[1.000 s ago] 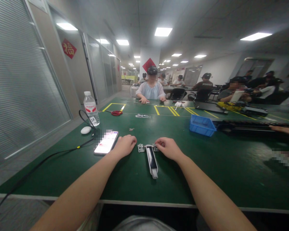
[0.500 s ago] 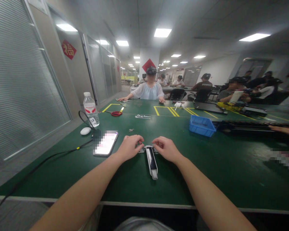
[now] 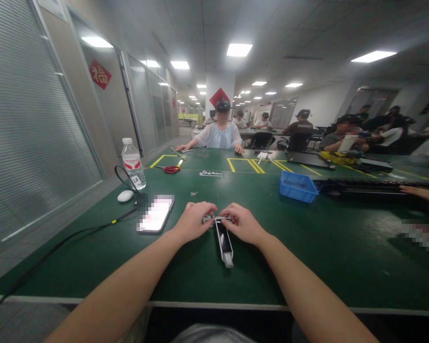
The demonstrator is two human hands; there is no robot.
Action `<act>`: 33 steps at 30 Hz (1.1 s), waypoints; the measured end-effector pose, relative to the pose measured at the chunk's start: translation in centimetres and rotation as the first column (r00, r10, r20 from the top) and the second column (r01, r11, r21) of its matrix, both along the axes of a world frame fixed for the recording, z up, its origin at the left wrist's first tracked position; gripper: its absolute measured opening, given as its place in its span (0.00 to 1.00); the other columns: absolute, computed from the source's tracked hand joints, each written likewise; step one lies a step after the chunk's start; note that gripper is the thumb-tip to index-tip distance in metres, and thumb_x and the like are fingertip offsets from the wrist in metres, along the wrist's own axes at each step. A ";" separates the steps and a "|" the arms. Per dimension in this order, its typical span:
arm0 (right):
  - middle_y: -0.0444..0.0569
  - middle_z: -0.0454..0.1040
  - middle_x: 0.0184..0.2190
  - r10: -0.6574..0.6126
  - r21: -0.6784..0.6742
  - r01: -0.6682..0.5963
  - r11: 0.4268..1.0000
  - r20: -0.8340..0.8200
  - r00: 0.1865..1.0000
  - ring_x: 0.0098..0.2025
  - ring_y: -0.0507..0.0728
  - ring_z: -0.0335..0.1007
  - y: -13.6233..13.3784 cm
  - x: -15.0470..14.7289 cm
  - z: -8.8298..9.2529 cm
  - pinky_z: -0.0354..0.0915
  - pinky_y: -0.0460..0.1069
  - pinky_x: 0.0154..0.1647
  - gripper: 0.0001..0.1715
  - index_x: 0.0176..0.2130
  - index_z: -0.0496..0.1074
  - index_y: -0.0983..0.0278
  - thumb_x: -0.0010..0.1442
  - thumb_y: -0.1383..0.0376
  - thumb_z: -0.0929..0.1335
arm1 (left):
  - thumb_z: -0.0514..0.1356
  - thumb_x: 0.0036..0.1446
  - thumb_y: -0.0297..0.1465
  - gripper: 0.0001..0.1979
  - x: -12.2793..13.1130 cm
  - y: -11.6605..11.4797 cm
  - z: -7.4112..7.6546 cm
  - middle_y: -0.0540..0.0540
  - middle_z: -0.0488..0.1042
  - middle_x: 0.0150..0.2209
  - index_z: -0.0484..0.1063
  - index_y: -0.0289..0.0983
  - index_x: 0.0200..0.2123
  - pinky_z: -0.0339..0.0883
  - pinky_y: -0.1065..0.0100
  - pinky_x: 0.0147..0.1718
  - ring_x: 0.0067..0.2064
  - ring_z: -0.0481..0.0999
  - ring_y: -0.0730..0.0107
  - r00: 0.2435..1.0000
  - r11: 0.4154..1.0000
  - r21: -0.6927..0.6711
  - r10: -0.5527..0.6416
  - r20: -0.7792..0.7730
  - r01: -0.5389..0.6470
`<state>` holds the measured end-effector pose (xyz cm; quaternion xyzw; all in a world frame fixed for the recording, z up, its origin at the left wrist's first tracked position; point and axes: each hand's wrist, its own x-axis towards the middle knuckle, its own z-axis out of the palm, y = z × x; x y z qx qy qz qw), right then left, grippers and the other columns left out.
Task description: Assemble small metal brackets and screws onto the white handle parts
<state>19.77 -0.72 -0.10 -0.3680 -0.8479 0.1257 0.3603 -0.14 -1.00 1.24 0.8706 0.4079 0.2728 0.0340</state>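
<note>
A metal hinge-like part [image 3: 224,242] with a long black-and-silver arm and a cross plate at its far end lies on the green table [image 3: 307,247] in front of me. My left hand [image 3: 193,221] pinches the left wing of the cross plate with curled fingers. My right hand [image 3: 242,223] pinches the right wing the same way. The two hands almost touch over the far end of the part; the arm points back toward me.
A phone [image 3: 155,213] lies left of my left hand, with a black cable [image 3: 75,233], a white mouse-like object [image 3: 125,196] and a water bottle [image 3: 133,163] beyond. Red scissors [image 3: 171,169], small metal parts [image 3: 210,173] and a blue bin [image 3: 298,186] lie farther off. Other people sit across and to the right.
Both hands have closed in on the part's cross plate. The left hand moved right from beside the phone onto the left wing; the right hand shifted slightly left.
</note>
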 end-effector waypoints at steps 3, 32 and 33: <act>0.46 0.68 0.32 0.026 0.008 -0.026 1.000 -0.014 1.000 0.28 0.49 0.61 -0.1 -0.1 0.0 0.60 0.46 0.31 0.10 0.38 0.73 0.63 0.54 0.69 0.66 | 0.57 0.52 0.25 0.12 0.1 0.1 -0.2 0.50 0.72 0.36 0.66 0.39 0.42 0.59 0.64 0.41 0.39 0.71 0.68 0.999 0.999 0.003 -0.034 0.035 0.034; 0.46 0.67 0.32 0.061 0.006 -0.061 0.998 -0.024 0.998 0.26 0.49 0.59 -0.6 -0.5 0.1 0.59 0.46 0.29 0.12 0.40 0.72 0.62 0.53 0.69 0.67 | 0.55 0.51 0.24 0.12 0.5 -0.3 -0.1 0.49 0.69 0.35 0.65 0.37 0.41 0.66 0.69 0.37 0.36 0.70 0.71 0.972 0.990 -0.008 -0.140 0.190 0.144; 0.46 0.67 0.31 0.057 0.015 -0.057 0.998 -0.027 0.998 0.26 0.49 0.59 -0.5 -0.5 0.1 0.59 0.46 0.29 0.11 0.39 0.72 0.63 0.53 0.69 0.67 | 0.55 0.51 0.23 0.13 0.5 -0.4 0.0 0.48 0.69 0.36 0.65 0.37 0.41 0.66 0.69 0.38 0.36 0.70 0.71 0.968 0.987 0.002 -0.160 0.192 0.163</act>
